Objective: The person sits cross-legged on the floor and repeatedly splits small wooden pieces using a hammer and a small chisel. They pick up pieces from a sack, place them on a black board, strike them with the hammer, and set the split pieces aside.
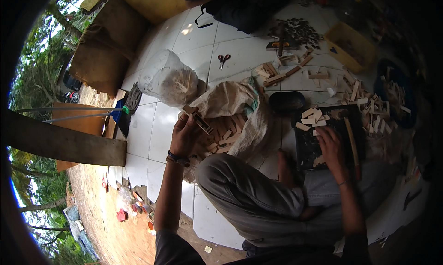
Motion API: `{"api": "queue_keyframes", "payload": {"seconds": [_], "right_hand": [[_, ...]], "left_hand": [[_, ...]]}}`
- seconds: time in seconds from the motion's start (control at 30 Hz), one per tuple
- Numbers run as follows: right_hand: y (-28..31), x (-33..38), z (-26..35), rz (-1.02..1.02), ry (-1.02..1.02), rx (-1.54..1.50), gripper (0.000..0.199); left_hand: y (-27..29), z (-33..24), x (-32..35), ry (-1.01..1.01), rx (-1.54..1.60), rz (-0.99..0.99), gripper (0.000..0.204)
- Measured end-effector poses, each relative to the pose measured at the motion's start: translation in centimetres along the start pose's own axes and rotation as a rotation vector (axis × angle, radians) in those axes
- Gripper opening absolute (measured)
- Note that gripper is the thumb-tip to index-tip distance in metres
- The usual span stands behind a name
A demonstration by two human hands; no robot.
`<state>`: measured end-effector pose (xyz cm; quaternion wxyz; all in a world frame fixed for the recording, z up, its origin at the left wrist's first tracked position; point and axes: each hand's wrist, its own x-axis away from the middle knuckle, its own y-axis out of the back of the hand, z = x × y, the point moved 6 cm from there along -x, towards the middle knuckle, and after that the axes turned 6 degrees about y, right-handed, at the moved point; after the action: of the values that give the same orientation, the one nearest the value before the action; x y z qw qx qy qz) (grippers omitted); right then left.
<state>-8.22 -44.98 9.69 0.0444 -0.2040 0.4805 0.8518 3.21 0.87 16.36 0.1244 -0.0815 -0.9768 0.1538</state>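
Note:
My left hand (181,138) is closed around a small wooden frame (203,123), narrow and slotted, held above the open mouth of a white woven sack (254,138). Inside the sack lie many wooden pieces (226,135) of similar size. On the right, my right hand (330,146) reaches over a black board (307,149), its fingers stretched and slightly bent. Its fingertips touch or nearly touch a small pale wooden block (317,132) at the near edge of a little pile of blocks (314,117). The thumb is hidden.
A hammer-like tool (351,142) lies on the board. Beyond are a dark oval tray (287,101), scissors (224,60), a stuffed clear plastic bag (170,80), a yellow container (350,46) and scattered wood pieces (369,106). Another person (244,6) sits at the far side.

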Motion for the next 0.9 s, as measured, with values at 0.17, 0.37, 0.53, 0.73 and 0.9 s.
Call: {"api": "queue_keyframes", "payload": {"seconds": [0.17,0.37,0.53,0.73,0.9], "right_hand": [[1.6,-0.2,-0.1,-0.051,-0.060,-0.100,0.041],[2.5,1.1,-1.3,-0.012,-0.308,-0.509,0.038],[2.8,3.5,-2.1,0.032,-0.571,-0.923,0.021],[4.3,7.0,0.2,-0.148,-0.725,-1.615,0.024],[4.7,8.4,1.2,-0.132,-0.781,-1.672,0.031]], "left_hand": [[-6.1,-2.2,-0.2,-0.008,0.106,0.148,0.034],[-16.3,-0.8,0.7,0.201,0.165,0.107,0.034],[-24.8,3.2,0.5,0.408,0.240,0.265,0.033],[-31.8,11.8,2.3,0.334,0.127,0.252,0.040],[-31.9,16.3,3.2,0.327,0.011,0.213,0.048]]}}
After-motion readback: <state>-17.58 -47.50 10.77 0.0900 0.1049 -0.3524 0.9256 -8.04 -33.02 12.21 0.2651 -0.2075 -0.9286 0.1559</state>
